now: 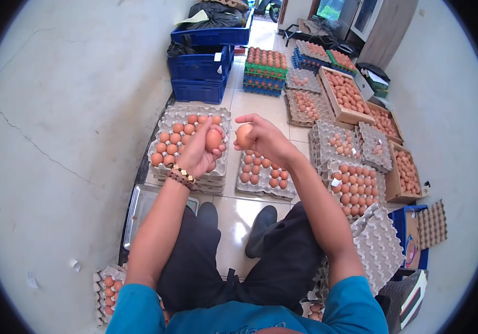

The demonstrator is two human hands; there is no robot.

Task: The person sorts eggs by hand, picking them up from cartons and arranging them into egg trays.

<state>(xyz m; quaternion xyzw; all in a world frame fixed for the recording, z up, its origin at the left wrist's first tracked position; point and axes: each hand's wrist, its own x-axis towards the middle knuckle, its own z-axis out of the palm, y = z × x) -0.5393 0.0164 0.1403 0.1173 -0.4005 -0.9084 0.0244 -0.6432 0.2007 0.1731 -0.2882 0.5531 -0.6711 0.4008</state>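
Note:
Brown eggs are in both hands, held up at mid-view. My left hand (201, 151), with bracelets at the wrist, is closed round an egg (213, 140), above a stack of grey egg trays (215, 167) partly filled with eggs. My right hand (266, 140) grips another egg (244, 136) between thumb and fingers, its index finger stretched above the egg. Below it, a second grey tray (266, 188) on the floor holds several eggs, and my hand hides part of it. The two hands are close but apart.
Blue crates (197, 89) stand at the back left. Behind are green and blue trays (265, 71) of eggs. Along the right are wooden boxes (351, 116) of eggs, filled grey trays (356, 188) and empty trays (378, 239). A metal tray (138, 209) lies by the left wall.

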